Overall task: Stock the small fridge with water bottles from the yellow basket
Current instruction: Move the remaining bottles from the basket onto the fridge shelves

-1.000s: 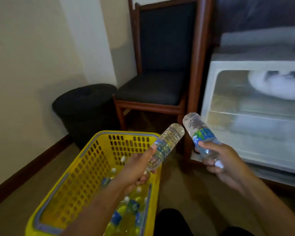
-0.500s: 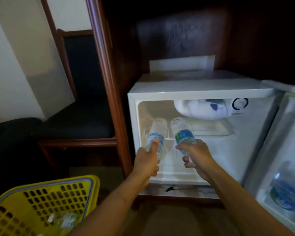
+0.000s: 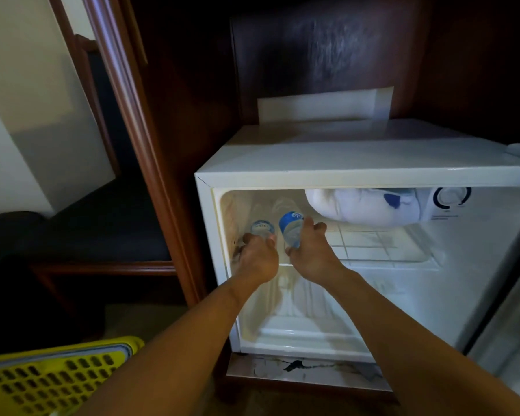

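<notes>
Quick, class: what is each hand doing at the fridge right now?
Left hand: closed, holding the left water bottle.
Right hand: closed, holding the right water bottle, blue label.

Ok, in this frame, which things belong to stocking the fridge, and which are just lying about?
Part of the job:
- small fridge, door open, and its wire shelf
- left bottle, gripped by the left hand
- right bottle, gripped by the right hand
- yellow basket

Just lying about:
- chair
- white sheet on the fridge top
- frosted lump
- dial
</notes>
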Motion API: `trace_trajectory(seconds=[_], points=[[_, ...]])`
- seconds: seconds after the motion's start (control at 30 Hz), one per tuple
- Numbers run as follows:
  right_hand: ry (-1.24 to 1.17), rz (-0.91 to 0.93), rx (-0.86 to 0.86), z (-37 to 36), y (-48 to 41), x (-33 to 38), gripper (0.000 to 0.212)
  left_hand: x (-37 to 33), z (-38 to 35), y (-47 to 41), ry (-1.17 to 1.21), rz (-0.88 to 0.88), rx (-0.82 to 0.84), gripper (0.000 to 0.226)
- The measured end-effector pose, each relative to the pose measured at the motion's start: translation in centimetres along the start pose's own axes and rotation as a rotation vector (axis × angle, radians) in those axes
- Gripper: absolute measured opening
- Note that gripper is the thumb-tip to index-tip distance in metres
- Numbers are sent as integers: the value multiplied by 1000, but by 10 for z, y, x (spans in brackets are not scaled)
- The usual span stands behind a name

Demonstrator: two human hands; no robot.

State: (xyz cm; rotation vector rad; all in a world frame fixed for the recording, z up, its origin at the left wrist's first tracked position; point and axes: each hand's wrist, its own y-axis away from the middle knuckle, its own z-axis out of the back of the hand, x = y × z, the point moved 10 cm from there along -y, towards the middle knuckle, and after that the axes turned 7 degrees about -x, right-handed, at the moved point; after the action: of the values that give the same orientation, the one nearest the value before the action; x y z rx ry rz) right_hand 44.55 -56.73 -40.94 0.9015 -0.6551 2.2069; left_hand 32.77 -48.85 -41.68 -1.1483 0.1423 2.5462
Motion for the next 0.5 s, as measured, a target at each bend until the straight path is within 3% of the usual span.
trace_trajectory(seconds=[0.17,0.33,0.5], points=[[76,39,85,-25,-10,-4,95,3,-8,-10,-132,-37,49,53],[153,188,309,-40,2,-6,108,11,-10,-7,-231,-163,111,70],[376,326,248,-31,1,1,102,17,-18,4,-317,-339,149,78]])
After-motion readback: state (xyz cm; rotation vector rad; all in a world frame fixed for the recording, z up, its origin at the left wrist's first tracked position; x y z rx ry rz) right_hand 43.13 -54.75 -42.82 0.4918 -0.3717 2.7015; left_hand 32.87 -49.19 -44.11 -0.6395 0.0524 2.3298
